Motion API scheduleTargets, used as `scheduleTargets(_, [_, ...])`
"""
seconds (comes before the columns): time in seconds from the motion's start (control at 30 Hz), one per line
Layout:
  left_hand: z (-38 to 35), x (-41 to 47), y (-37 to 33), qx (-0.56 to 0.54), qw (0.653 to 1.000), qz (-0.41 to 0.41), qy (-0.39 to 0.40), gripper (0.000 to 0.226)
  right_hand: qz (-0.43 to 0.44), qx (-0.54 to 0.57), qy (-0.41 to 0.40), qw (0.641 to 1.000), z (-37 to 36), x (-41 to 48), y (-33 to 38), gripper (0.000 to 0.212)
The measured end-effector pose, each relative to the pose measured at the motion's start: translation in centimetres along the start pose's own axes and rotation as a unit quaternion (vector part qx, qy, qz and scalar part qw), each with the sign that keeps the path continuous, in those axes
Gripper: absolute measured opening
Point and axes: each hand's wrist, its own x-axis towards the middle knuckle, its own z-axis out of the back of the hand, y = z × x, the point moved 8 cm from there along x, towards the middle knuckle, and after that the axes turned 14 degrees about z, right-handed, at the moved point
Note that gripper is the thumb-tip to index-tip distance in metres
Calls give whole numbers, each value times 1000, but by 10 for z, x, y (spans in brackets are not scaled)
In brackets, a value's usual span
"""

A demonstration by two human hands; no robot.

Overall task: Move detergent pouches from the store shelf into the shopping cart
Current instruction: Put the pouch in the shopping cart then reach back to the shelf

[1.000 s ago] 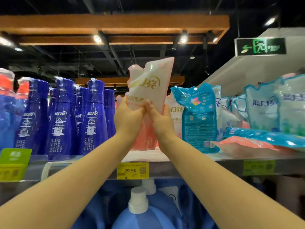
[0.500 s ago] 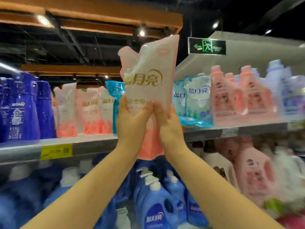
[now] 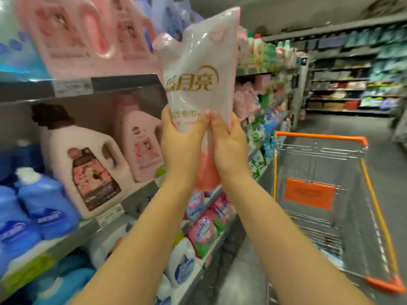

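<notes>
**Item:** pouch (image 3: 198,62), white above, pink below. Held upright in mid-air, off the shelf (image 3: 105,86), left of and above the cart (image 3: 320,135), not yet over it.

**Grip:** clasped at the waist by left hand (image 3: 180,142) and right hand (image 3: 231,146). Thumbs pressed flat on the front face, tips almost meeting. Other fingers curled round the edges to the back, mostly hidden.

**Risks:**
- Likely to slide down through the palms, given glossy film and a heavy, liquid-filled bottom hanging below the grip.
- Could fold over at the top if swung fast.
- Might clip the orange cart rim or the shelf edge on the way across, with pink jugs (image 3: 141,139) standing just beside.
- Could split or leak if dropped onto the wire instead of lowered.

**Writing:**
- Pouch front: "蓝月亮" in gold under a gold arc.
- Beneath that: "衣专用", with anything before it covered by the left thumb.
- Small red line lower down: too blurred to read.
- Orange panel on the cart: possibly a printed notice, illegible.
- Jug labels and shelf tags: smeared, unreadable.
</notes>
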Motion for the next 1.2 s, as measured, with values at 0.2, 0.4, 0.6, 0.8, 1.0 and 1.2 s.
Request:
scheduleTargets(0.2, [-170,4,134,-21,986,113,123,62,-45,-136,-115,983,172,28,-90,9])
scheduleTargets(0.4, [-320,-30,258,36,934,219,280,72,-137,-223,-239,935,327,19,-156,11])
scheduleTargets(0.6, [-408,-68,370,119,880,296,351,46,-244,-244,-294,891,448,-10,-242,11])
scheduleTargets(0.8, [-433,-91,498,209,833,395,327,46,-410,-220,-253,848,522,-56,-360,19])
scheduleTargets(1.0, [-406,-126,637,294,748,508,310,57,-575,-215,-168,771,551,-140,-462,32])
scheduleTargets(1.2, [-362,-162,730,347,686,581,267,45,-675,-209,-107,700,555,-215,-535,38])
